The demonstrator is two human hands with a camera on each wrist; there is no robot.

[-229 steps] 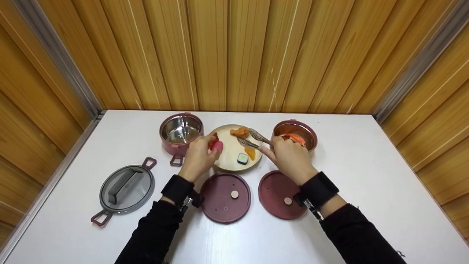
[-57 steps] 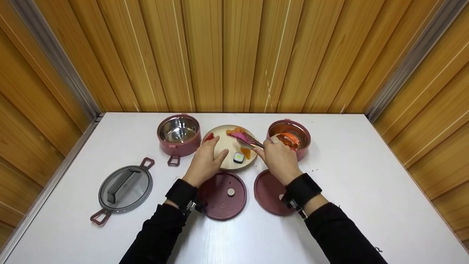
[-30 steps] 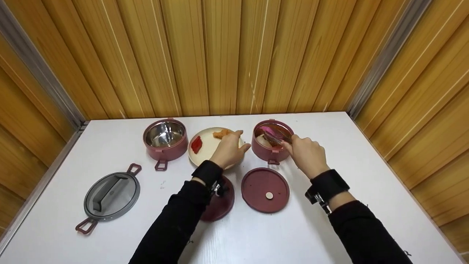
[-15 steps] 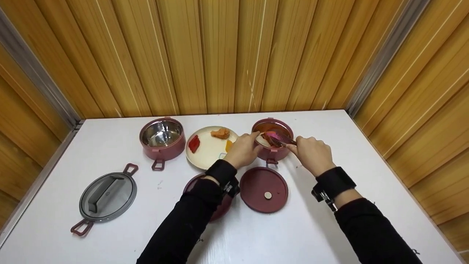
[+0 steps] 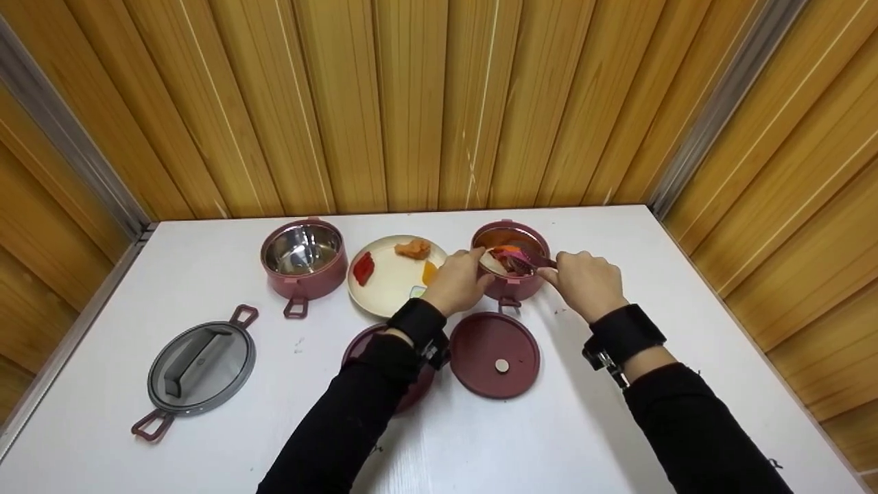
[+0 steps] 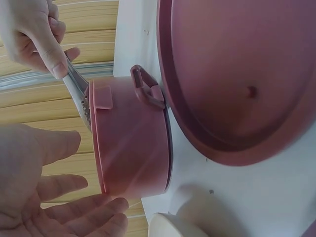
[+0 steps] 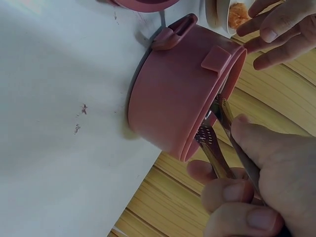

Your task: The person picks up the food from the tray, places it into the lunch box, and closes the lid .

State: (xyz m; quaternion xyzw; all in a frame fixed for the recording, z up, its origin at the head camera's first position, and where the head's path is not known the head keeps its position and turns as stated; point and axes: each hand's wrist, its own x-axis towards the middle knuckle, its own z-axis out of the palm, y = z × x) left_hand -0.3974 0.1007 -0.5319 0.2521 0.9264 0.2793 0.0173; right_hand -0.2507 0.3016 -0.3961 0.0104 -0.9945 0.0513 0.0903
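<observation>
My right hand (image 5: 590, 281) grips metal serving tongs (image 7: 212, 150), whose perforated ends reach into the right-hand maroon pot (image 5: 507, 289). A bright pink piece (image 5: 514, 256) lies at the ends of the tongs inside that pot; whether they still pinch it I cannot tell. Orange and white toy food pieces also show in the pot. My left hand (image 5: 456, 283) is at the pot's left side with fingers spread, as the left wrist view shows. Its fingertips (image 6: 116, 217) are at the pot's wall, and firm contact is hard to judge. That hand holds nothing.
A cream plate (image 5: 384, 302) bears a toy drumstick (image 5: 413, 249), a red piece (image 5: 363, 269), a yellow piece (image 5: 429, 272) and a partly hidden sushi roll (image 5: 416, 291). Left of it stands another maroon pot (image 5: 309, 285). Nearer lie a grey lid (image 5: 206, 384) and two maroon lids (image 5: 483, 343).
The tongs have carried the pink piece from above the plate into the right pot, where it now sits lower. My left hand has moved from the plate's left side to the pot.
</observation>
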